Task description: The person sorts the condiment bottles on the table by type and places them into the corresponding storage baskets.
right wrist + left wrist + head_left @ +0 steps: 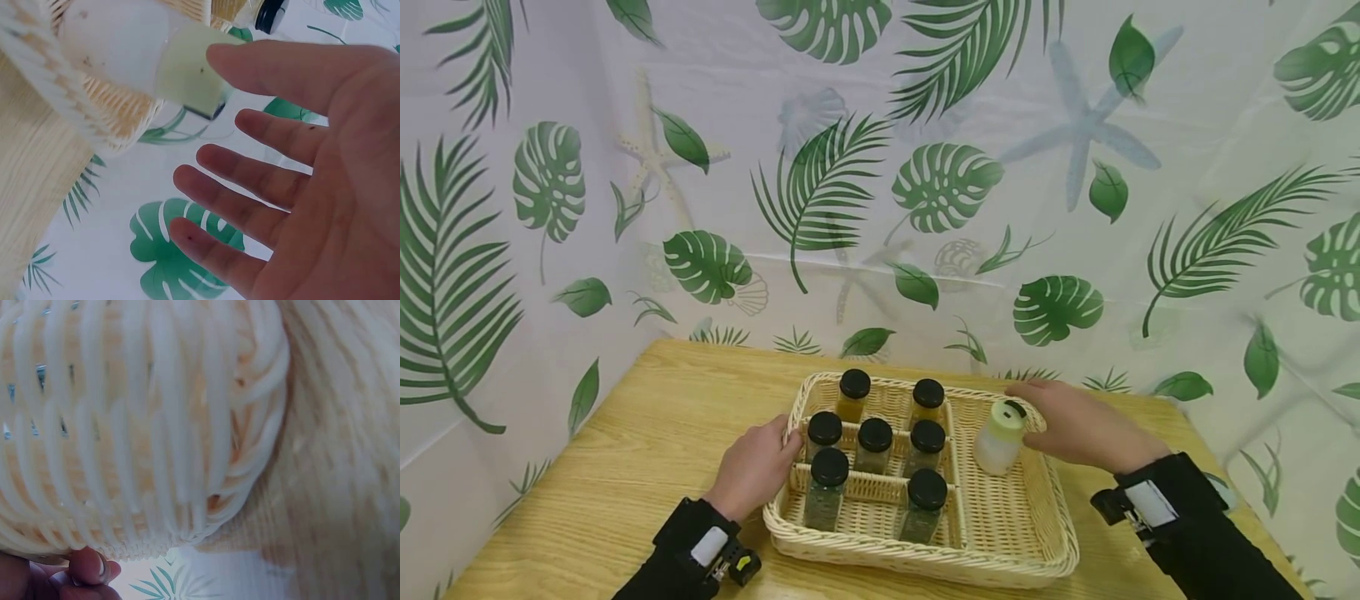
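Note:
A cream wicker basket (925,560) with compartments stands on the table. On its left rim my left hand (754,468) holds on, fingertips bent at the weave in the left wrist view. A frosted bottle with a pale green lid (997,450) leans a little in the basket's wide right compartment. Beside that bottle is my right hand (1078,427), its fingers spread and holding nothing; in the right wrist view the thumb overlaps the green lid (190,69). Several glass jars with black lids, such as the front left jar (825,492), fill the smaller compartments on the left.
Wicker dividers (957,475) separate the compartments. The wooden table (647,425) extends to the left of the basket. Behind it hangs a white sheet with green leaf prints (850,317).

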The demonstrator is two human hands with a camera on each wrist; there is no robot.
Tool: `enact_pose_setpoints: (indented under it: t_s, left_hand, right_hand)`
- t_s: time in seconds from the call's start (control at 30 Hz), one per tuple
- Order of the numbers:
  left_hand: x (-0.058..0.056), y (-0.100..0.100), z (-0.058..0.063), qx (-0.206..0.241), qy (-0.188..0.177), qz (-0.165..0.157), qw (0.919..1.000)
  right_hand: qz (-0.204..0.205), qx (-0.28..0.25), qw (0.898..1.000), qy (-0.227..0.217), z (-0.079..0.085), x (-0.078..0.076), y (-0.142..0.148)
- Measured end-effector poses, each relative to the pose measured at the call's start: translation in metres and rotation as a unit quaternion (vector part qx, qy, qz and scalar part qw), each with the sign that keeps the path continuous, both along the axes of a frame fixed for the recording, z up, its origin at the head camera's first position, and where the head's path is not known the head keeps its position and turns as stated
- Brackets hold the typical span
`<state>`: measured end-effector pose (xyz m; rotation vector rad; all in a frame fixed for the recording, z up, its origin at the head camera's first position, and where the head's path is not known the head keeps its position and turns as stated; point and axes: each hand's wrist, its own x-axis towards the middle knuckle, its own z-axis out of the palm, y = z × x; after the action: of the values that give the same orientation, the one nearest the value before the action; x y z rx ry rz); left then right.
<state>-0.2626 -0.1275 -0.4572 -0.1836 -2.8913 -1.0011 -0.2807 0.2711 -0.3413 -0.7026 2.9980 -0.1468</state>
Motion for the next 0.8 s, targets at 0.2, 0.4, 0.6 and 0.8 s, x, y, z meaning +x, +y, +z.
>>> enact_pose_setpoints:
  t_s: [0.2, 0.4, 0.6, 0.8]
  left_hand:
    - [0.000, 0.001, 0.000, 0.002, -0.003, 0.001, 1.0000]
    - [-0.001, 0.001, 0.000, 0.001, -0.006, 0.004, 1.0000]
    - [-0.001, 0.001, 0.000, 0.001, -0.003, 0.002, 1.0000]
    - [-0.001, 0.001, 0.000, 0.000, -0.001, -0.001, 1.0000]
  right_hand:
    - [-0.015, -0.006, 1.000, 0.011, 0.006, 0.007, 0.016]
    - [-0.039, 0.013, 0.999, 0.022, 0.015, 0.015, 0.037]
    - [-0.069, 0.037, 0.997, 0.022, 0.020, 0.026, 0.062]
    - [-0.088, 0.042, 0.995, 0.007, 0.020, 0.035, 0.093]
